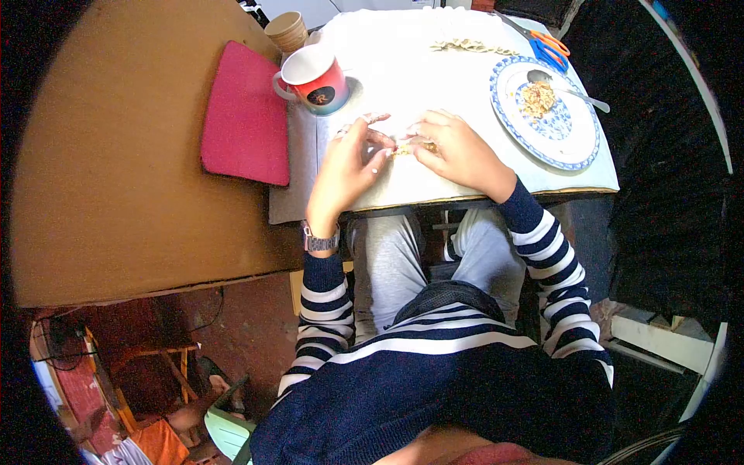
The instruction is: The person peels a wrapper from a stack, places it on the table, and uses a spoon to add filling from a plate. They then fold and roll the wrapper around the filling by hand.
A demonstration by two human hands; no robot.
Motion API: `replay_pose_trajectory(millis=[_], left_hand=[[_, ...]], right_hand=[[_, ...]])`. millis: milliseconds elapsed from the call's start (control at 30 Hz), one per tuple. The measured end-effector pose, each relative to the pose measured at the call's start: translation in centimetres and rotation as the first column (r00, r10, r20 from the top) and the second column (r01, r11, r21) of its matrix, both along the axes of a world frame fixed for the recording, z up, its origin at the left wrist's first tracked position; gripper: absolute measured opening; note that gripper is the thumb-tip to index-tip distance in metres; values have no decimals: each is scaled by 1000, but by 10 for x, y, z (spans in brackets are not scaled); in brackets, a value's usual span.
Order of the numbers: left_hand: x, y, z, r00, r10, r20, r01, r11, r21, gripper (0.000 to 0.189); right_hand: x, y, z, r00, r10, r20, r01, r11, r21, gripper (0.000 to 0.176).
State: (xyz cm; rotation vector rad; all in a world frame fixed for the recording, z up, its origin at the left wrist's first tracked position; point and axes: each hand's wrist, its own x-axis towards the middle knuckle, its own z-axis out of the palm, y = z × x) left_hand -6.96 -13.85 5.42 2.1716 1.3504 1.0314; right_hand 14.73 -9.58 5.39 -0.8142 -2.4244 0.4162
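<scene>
My left hand point(346, 169) and my right hand point(457, 151) meet over the white tabletop, fingers bent and thumbs inward. Between their fingertips is a small pale wrapper with yellowish, crumbly filling point(401, 150); glare washes out its edges. The left fingertips pinch near its left end. The right fingers and thumb curl over its right end and partly hide it. Pale specks stick to the left fingers. To the right stands a blue-patterned white plate point(504, 116) with a heap of similar crumbly filling point(536, 99) and a metal spoon point(577, 94) resting across its rim.
A red and white mug point(314, 77) stands beyond my left hand, with a ribbed tan cup point(287, 32) behind it. A pink board point(246, 116) lies left. At the back are a pale, twisted, braid-like row point(473, 47) and orange-and-blue-handled scissors point(549, 48). Another person's legs show lower left.
</scene>
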Motion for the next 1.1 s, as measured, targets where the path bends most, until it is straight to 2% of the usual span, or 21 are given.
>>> replay_pose_trajectory(millis=[33,200,233,333,467,500,600,633,733,867,967,1100], left_hand=[[-1,0,-1,999,0,-50,2,999,37,44],[1,-1,-5,998,5,58,-2,998,-56,48],[3,-2,-5,996,3,91,5,996,-89,48],[5,-2,-4,999,3,-37,-5,997,-71,48],[5,1,-13,994,-3,107,2,1000,13,48],[6,-3,-4,997,65,36,-65,998,-8,46],[7,-4,-4,993,99,68,-102,993,54,47],[9,-6,-4,990,114,80,-118,991,56,48],[12,-8,-7,981,152,121,-161,985,70,50],[11,-9,-20,973,176,151,-188,980,69,55],[10,-6,-26,976,173,135,-188,977,103,56],[5,-4,-29,982,164,94,-174,977,121,56]], right_hand=[[0,-1,-1,1000,-10,-5,10,1000,13,23],[4,-6,-5,993,-55,-105,67,991,112,23],[4,-9,-4,994,-54,-97,62,994,86,22],[8,-17,7,994,-63,-87,67,997,41,20],[26,-21,15,980,-81,-181,95,993,73,18],[33,-20,17,972,-83,-220,103,991,81,18],[67,-11,20,953,-215,-213,233,970,66,17],[80,-9,22,931,-299,-207,305,952,-4,17],[121,4,26,910,-395,-124,406,910,82,17],[162,25,13,883,-470,20,461,873,161,23],[168,31,10,865,-491,104,478,869,129,30],[154,35,6,833,-509,218,472,859,199,31]])
